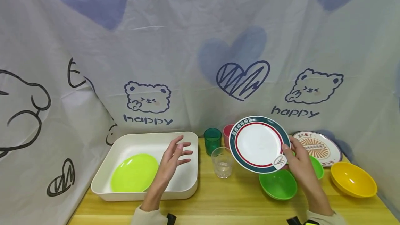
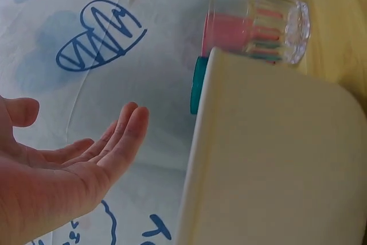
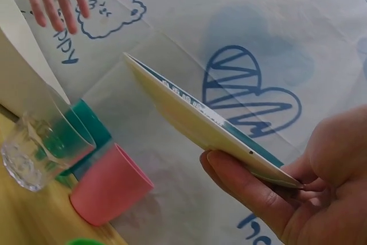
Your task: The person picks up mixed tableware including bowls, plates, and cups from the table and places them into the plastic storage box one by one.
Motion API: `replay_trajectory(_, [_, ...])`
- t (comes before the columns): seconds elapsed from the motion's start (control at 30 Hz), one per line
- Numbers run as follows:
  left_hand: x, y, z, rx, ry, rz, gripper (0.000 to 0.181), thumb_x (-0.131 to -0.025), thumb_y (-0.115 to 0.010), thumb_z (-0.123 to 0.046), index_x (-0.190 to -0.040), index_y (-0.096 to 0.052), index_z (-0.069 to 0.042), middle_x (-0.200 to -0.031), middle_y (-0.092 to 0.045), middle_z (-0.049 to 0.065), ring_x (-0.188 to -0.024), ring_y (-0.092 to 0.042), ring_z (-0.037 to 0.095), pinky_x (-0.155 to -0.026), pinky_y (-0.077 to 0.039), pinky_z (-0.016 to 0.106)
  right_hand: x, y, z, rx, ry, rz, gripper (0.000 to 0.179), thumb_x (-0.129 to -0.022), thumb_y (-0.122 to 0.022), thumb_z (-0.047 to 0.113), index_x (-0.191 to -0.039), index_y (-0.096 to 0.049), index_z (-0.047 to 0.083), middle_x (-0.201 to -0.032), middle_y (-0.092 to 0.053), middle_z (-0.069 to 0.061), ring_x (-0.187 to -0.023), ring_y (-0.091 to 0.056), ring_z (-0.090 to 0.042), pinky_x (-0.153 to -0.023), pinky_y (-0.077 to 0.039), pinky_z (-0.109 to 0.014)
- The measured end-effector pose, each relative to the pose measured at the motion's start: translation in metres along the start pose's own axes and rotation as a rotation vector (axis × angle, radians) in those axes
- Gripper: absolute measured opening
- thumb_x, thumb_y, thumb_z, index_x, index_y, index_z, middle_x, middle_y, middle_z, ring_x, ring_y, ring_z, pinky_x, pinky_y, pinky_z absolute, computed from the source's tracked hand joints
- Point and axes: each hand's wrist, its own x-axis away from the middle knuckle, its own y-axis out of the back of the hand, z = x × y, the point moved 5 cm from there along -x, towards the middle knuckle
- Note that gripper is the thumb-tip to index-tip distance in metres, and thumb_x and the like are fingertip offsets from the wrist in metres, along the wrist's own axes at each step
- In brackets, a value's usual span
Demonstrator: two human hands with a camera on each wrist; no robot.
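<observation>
A white plate with a dark green rim and a red ring is held up by my right hand, thumb on top and fingers beneath its right edge. The right wrist view shows the same plate edge-on, raised above the cups. My left hand is in the air over the right part of a white bin, fingers spread and holding nothing. Inside the bin lies a lime-green plate. In the left wrist view the palm of the left hand faces up beside the bin wall.
Behind the held plate stand a clear glass, a teal cup and a pink cup. Green bowls, a yellow bowl and a patterned plate sit at the right. A printed cloth hangs behind the table.
</observation>
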Motion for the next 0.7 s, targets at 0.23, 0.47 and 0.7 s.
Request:
replay_trajectory(0.23, [0.003, -0.015, 0.003, 0.037, 0.02, 0.057, 0.05, -0.112, -0.042, -0.029, -0.156, -0.036, -0.007, -0.14, -0.056, 0.027, -0.118, -0.063, 0.045, -0.094, -0.058, 0.049, 0.002, -0.021, 0.006, -0.024, 0.028, 0.061, 0.047, -0.112, -0.04, 0.015, -0.15, -0.034, -0.011, -0.124, -0.056, -0.036, -0.067, -0.068, -0.017, -0.056, -0.062, -0.039])
replay_trajectory(0.47, [0.002, -0.032, 0.003, 0.042, 0.05, 0.121, 0.052, -0.112, -0.042, -0.032, -0.158, -0.034, -0.008, -0.142, -0.053, 0.027, -0.118, -0.064, 0.04, -0.095, -0.057, 0.048, 0.004, -0.04, 0.01, -0.036, 0.022, 0.11, 0.046, -0.111, -0.043, 0.014, -0.152, -0.035, -0.008, -0.117, -0.058, -0.032, -0.066, -0.067, -0.018, -0.054, -0.062, -0.038])
replay_trajectory(0.7, [0.008, -0.042, 0.005, 0.065, 0.093, 0.155, 0.054, -0.112, -0.042, -0.034, -0.159, -0.031, -0.011, -0.142, -0.054, 0.023, -0.116, -0.065, 0.037, -0.092, -0.059, 0.046, 0.007, -0.06, 0.011, -0.005, -0.008, 0.154, 0.046, -0.11, -0.047, 0.013, -0.152, -0.038, -0.005, -0.12, -0.059, -0.03, -0.064, -0.065, -0.02, -0.052, -0.06, -0.035])
